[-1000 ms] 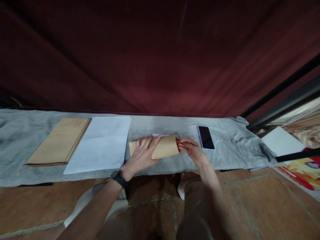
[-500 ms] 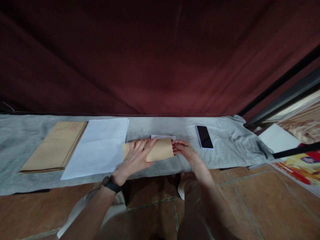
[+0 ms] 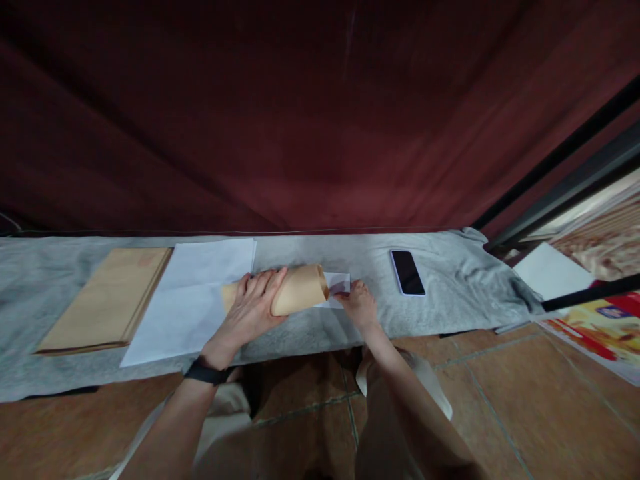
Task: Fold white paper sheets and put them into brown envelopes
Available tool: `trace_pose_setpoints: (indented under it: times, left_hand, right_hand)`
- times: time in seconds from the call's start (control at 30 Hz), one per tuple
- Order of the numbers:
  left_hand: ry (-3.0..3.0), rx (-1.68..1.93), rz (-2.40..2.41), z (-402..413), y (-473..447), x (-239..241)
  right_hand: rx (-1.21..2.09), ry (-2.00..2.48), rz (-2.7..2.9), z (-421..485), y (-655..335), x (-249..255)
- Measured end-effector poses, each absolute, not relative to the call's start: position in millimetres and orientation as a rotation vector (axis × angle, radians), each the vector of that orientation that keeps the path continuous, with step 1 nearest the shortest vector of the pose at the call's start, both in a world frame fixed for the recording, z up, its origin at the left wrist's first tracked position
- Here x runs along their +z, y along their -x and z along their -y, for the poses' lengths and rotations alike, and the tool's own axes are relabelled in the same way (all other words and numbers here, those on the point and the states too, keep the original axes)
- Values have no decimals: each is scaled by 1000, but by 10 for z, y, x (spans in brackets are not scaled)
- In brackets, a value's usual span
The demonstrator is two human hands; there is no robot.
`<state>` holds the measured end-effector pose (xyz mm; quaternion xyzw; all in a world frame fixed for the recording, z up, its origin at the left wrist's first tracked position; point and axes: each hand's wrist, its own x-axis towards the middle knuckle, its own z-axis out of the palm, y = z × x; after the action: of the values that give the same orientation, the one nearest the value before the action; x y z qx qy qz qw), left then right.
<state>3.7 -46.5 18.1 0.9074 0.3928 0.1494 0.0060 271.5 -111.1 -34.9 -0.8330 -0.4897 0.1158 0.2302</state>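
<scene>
Currently, the left hand (image 3: 250,305) is lying across a tan, smooth paper envelope (image 3: 301,291), its fingers spreading over the far side and its thumb pressing on top; this grip is closing on the paper. The envelope is bulging into a rounded tube, and its mouth is gaping toward the right. Its left end is overlapping a stack of large white paper sheets (image 3: 195,293), while the rest is resting over the grey, soft-looking cloth (image 3: 450,283) that is covering the worktop.

Just beyond the mouth, a small white rectangular piece of paper (image 3: 339,281) is showing, partly hidden behind the envelope; whether any of it is reaching inside, I cannot tell. The right hand (image 3: 361,305) is touching its right end, the thumb pointing left and the fingers curling; whether this grip is pinching the paper or only pressing on it is not showing clearly.

Farther right, a black-screened phone with a pale lilac edge (image 3: 408,273) is lying face up, apart from the right hand. To the left, a flat pile of brown paper envelopes (image 3: 105,300) is sitting right beside the white sheets. A black wristband (image 3: 207,372) is circling the left wrist. Behind everything, a dark red fabric curtain (image 3: 320,147) is hanging.
</scene>
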Motion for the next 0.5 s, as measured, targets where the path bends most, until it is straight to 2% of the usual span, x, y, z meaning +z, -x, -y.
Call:
trace_pose_setpoints:
  times: [0.3, 0.5]
  left_hand:
    - [-2747, 351, -1295, 357, 73, 74]
    - [-2670, 306, -1299, 308, 119, -20]
  right_hand:
    - [421, 2158, 1319, 1057, -2856, -400]
    - [528, 1910, 1174, 1047, -3134, -333]
